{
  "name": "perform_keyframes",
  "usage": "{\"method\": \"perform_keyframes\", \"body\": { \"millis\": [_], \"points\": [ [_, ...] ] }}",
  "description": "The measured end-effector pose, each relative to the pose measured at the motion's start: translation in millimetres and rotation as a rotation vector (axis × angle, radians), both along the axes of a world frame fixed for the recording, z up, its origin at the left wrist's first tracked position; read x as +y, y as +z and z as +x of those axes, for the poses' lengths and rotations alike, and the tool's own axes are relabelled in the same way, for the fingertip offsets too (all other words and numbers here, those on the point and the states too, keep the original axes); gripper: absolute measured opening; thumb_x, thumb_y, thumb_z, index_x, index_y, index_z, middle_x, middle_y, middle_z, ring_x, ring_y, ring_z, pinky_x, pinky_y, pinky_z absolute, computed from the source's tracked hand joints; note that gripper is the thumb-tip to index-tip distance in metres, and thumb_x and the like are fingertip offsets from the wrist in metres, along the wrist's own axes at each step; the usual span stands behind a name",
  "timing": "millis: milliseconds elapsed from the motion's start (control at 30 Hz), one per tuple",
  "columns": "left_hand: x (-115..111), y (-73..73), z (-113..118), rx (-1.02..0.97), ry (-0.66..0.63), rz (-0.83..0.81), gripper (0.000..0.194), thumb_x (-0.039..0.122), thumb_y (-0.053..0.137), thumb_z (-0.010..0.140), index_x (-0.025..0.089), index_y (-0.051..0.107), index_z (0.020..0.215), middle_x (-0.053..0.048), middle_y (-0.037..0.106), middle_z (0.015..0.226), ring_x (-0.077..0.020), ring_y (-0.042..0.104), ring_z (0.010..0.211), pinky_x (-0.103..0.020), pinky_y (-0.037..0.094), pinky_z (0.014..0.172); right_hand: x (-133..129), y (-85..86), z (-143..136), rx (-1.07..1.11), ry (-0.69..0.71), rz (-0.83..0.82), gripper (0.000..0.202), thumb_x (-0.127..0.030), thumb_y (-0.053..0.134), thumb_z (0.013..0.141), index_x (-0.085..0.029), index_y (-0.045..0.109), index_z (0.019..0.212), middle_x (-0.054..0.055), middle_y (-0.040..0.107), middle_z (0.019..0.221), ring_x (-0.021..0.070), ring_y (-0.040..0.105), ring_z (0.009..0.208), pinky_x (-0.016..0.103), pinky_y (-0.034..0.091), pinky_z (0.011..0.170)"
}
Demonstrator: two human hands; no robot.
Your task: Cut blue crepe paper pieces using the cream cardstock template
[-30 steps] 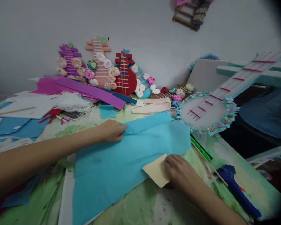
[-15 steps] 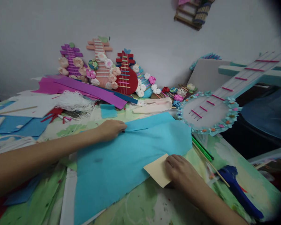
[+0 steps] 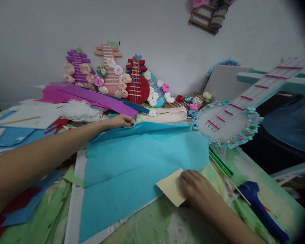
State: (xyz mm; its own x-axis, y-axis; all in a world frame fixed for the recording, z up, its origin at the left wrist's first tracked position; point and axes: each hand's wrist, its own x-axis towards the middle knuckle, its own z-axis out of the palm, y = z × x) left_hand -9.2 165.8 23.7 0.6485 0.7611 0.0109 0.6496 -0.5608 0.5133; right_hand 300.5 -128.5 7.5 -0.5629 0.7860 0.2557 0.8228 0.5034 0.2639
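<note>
My left hand [image 3: 120, 121] pinches far edge of blue sheet [image 3: 142, 159]; right hand [image 3: 197, 189] presses yellow card [image 3: 171, 186] flat at sheet's near corner.

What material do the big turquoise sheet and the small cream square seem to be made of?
The turquoise sheet looks like thin matte craft foam or felt paper: it bends softly where the left hand lifts its far edge. The cream square under the right hand seems plain matte paper or card, flat with crisp corners.

left hand [image 3: 122, 121] farther back, blue sheet [image 3: 132, 162] unfolded
</note>
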Motion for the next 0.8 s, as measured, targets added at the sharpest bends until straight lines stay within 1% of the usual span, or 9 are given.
{"method": "perform_keyframes", "body": {
  "millis": [100, 200, 300, 367, 467, 533, 667, 800],
  "points": [
    [27.7, 3.3, -10.9, 0.02, 0.055, 0.021, 0.026, 0.037, 0.059, 0.094, 0.012, 0.063, 0.101, -0.004, 0.066, 0.097, -0.0177, 0.065, 0.084, -0.035, 0.055, 0.075, -0.5, 0.3, 0.0, 0.006, -0.003, -0.005, 0.019, -0.002, 0.075, 0.067, -0.016, 0.063, 0.067, 0.004, 0.063, 0.069, 0.0218, 0.057, 0.064, 0.033, 0.041, 0.06],
    [50.6, 2.4, -21.7, 0.042, 0.117, 0.084, 0.027, 0.035, 0.06, 0.093, 0.013, 0.063, 0.108, -0.006, 0.065, 0.106, -0.0208, 0.064, 0.093, -0.039, 0.055, 0.081, -1.0, 1.2, -0.5, 0.013, 0.002, 0.011, 0.02, -0.002, 0.077, 0.065, -0.016, 0.063, 0.067, 0.004, 0.063, 0.069, 0.0215, 0.057, 0.064, 0.032, 0.042, 0.06],
    [68.0, -4.1, -30.8, 0.045, 0.187, 0.163, 0.029, 0.034, 0.06, 0.093, 0.014, 0.061, 0.115, -0.008, 0.062, 0.116, -0.022, 0.062, 0.101, -0.043, 0.054, 0.086, -0.5, 1.1, -0.7, 0.015, 0.005, 0.032, 0.022, -0.003, 0.079, 0.062, -0.016, 0.063, 0.066, 0.004, 0.063, 0.069, 0.0216, 0.057, 0.063, 0.032, 0.042, 0.06],
    [76.2, -10.4, -36.5, 0.039, 0.246, 0.212, 0.03, 0.034, 0.06, 0.093, 0.015, 0.06, 0.117, -0.009, 0.061, 0.119, -0.0225, 0.062, 0.103, -0.044, 0.053, 0.088, 0.4, 0.4, -0.3, 0.01, 0.01, 0.046, 0.022, -0.003, 0.08, 0.062, -0.016, 0.063, 0.067, 0.004, 0.063, 0.069, 0.0217, 0.058, 0.063, 0.032, 0.043, 0.06],
    [83.0, -19.2, -46.6, 0.045, 0.323, 0.262, 0.031, 0.034, 0.061, 0.093, 0.015, 0.059, 0.117, -0.009, 0.061, 0.117, -0.0225, 0.062, 0.102, -0.044, 0.053, 0.088, 1.3, -0.7, 0.5, 0.012, 0.027, 0.045, 0.022, -0.002, 0.079, 0.062, -0.016, 0.062, 0.066, 0.003, 0.062, 0.067, 0.0214, 0.057, 0.062, 0.032, 0.044, 0.059],
    [84.5, -22.9, -53.8, 0.067, 0.34, 0.263, 0.03, 0.035, 0.062, 0.092, 0.014, 0.06, 0.114, -0.008, 0.062, 0.113, -0.0218, 0.062, 0.099, -0.043, 0.053, 0.086, 1.3, -0.8, 0.8, 0.022, 0.027, 0.025, 0.021, -0.002, 0.078, 0.062, -0.016, 0.062, 0.066, 0.004, 0.062, 0.068, 0.0213, 0.058, 0.063, 0.032, 0.044, 0.06],
    [83.8, -26.0, -63.9, 0.102, 0.305, 0.209, 0.025, 0.034, 0.063, 0.092, 0.013, 0.063, 0.106, -0.007, 0.064, 0.106, -0.0204, 0.063, 0.095, -0.041, 0.053, 0.084, -0.1, -0.9, 1.5, 0.029, 0.015, 0.004, 0.021, -0.003, 0.078, 0.06, -0.015, 0.063, 0.068, 0.005, 0.063, 0.071, 0.0218, 0.059, 0.066, 0.033, 0.046, 0.061],
    [79.3, -29.4, -65.9, 0.02, 0.269, 0.177, 0.025, 0.033, 0.062, 0.092, 0.014, 0.062, 0.109, -0.008, 0.064, 0.111, -0.021, 0.063, 0.098, -0.042, 0.054, 0.085, -1.6, -1.6, 4.2, 0.027, 0.005, 0.0, 0.022, -0.006, 0.08, 0.059, -0.016, 0.063, 0.067, 0.004, 0.063, 0.069, 0.0213, 0.058, 0.064, 0.033, 0.046, 0.06]
  ]
}}
